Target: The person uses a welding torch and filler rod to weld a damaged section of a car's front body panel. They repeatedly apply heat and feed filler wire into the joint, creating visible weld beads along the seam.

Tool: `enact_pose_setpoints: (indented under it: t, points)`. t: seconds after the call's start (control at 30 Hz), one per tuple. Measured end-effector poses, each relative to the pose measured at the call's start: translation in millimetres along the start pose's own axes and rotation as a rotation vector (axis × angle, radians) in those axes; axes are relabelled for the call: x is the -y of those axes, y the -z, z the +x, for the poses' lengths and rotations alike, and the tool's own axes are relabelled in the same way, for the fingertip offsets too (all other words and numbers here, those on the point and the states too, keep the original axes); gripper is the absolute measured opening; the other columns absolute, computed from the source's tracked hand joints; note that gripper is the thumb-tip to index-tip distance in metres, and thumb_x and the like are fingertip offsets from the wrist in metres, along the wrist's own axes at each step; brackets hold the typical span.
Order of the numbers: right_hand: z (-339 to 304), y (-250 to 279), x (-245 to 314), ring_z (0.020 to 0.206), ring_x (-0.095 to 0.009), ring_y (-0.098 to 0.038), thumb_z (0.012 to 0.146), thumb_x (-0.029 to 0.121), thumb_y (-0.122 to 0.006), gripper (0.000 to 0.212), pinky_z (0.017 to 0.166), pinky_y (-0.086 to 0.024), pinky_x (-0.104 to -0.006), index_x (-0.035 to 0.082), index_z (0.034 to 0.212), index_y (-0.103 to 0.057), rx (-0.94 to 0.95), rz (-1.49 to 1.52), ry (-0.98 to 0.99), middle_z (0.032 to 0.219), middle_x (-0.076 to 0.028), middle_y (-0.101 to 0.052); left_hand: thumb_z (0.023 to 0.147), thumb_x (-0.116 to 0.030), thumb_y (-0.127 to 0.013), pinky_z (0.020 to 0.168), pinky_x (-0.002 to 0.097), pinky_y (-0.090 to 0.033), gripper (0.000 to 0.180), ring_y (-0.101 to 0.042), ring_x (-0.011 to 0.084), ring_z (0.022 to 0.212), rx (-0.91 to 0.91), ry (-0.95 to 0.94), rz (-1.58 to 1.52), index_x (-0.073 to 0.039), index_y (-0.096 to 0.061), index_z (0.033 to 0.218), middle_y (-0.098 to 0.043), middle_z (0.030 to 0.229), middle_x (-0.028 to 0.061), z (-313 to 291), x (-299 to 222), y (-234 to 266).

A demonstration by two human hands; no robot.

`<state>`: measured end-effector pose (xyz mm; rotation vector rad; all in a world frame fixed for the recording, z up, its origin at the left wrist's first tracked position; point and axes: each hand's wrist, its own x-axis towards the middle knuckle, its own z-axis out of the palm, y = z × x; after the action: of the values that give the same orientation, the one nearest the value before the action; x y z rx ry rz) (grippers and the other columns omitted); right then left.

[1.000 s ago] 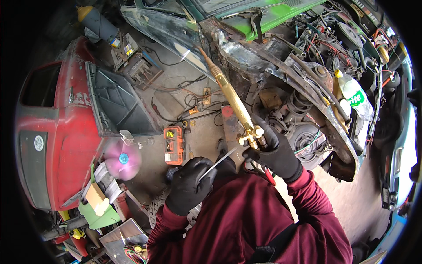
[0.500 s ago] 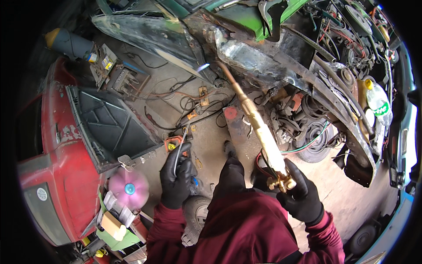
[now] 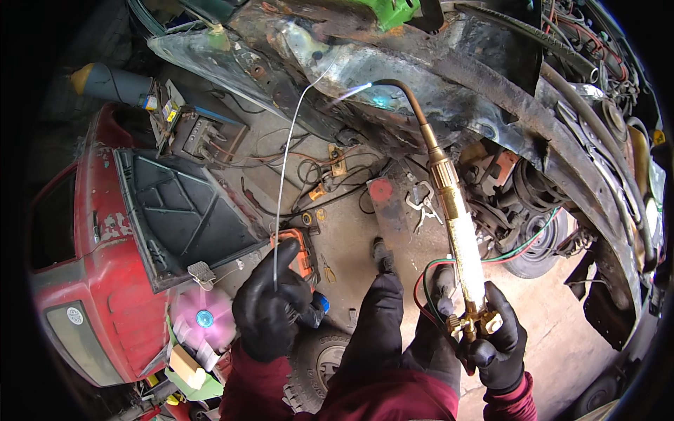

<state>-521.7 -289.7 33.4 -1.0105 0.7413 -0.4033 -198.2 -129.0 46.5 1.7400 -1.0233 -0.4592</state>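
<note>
My right hand point(image 3: 502, 351), in a black glove, grips a brass gas torch point(image 3: 456, 217) near its valve knobs. The torch's bent copper neck curves left, and a pale blue flame point(image 3: 357, 90) comes out of its tip. In my gloved left hand point(image 3: 263, 312), fingers closed, is a thin metal filler rod point(image 3: 286, 161). The rod rises and bends right, its far end appearing to reach the bare metal car body panel point(image 3: 400, 67). Flame and rod end are close together in front of this scorched panel; whether the rod touches it I cannot tell.
Red and green hoses point(image 3: 516, 257) run right from the torch. To the left are a red vehicle point(image 3: 133, 295), a dark panel point(image 3: 175, 203), a spinning pink fan point(image 3: 203, 319) and a grey cylinder point(image 3: 112, 81). Cables and an orange toolbox point(image 3: 302, 259) lie on the floor, near a tyre point(image 3: 309, 365).
The torch has turned so its bent neck and flame point left along the panel. My left hand has lifted the filler rod up to the metal. My view has shifted closer to the car body.
</note>
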Motion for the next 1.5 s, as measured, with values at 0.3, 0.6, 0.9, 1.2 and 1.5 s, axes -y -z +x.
enact_pose_setpoints:
  t: [0.3,0.6,0.9,1.2,1.5]
  points:
    - [33.3,2.4,-13.9,0.084,-0.020,-0.077,0.094,0.070,-0.076,0.110,0.064,-0.063,-0.0307,0.000,0.169,-0.036,-0.131,-0.121,-0.014,0.119,-0.020,-0.076,0.116,-0.030,-0.048,0.054,0.0283,-0.036,0.059,-0.044,0.0073,0.056,-0.007,-0.027,0.179,0.013,-0.051,0.156,-0.052,0.067,0.0008,17.7,41.7,-37.0]
    - [74.1,11.5,8.5,0.113,-0.024,-0.074,0.103,0.070,-0.063,0.096,0.101,-0.058,-0.0409,-0.004,0.162,-0.048,-0.080,-0.263,-0.037,0.128,-0.018,-0.075,0.111,-0.029,-0.047,0.058,0.0298,-0.043,0.064,-0.053,0.0103,0.059,0.044,-0.137,0.435,0.013,-0.049,0.159,-0.058,0.068,0.0034,40.2,61.9,-46.5]
    - [104.7,24.1,11.3,0.109,-0.025,-0.075,0.103,0.071,-0.063,0.096,0.096,-0.059,-0.0396,-0.005,0.161,-0.050,-0.021,-0.226,-0.011,0.131,-0.021,-0.074,0.107,-0.025,-0.046,0.062,0.0311,-0.050,0.064,-0.059,0.0132,0.063,-0.023,-0.232,0.556,0.013,-0.051,0.158,-0.062,0.071,0.0053,41.0,74.6,-70.7]
    - [118.3,28.0,6.1,0.106,-0.024,-0.074,0.106,0.064,-0.063,0.089,0.094,-0.059,-0.0385,-0.006,0.160,-0.050,-0.026,-0.251,0.072,0.128,-0.020,-0.074,0.103,-0.017,-0.045,0.061,0.0290,-0.048,0.062,-0.057,0.0116,0.061,-0.085,-0.195,0.508,0.009,-0.053,0.159,-0.060,0.068,0.0041,41.2,79.1,-81.2]
    - [122.2,25.0,8.8,0.106,-0.024,-0.075,0.101,0.074,-0.063,0.099,0.096,-0.059,-0.0399,-0.005,0.159,-0.051,-0.079,-0.305,0.092,0.125,-0.019,-0.075,0.106,-0.022,-0.043,0.060,0.0293,-0.048,0.062,-0.058,0.0118,0.061,-0.093,-0.222,0.552,0.009,-0.054,0.158,-0.061,0.068,0.0045,49.9,79.2,-80.2]
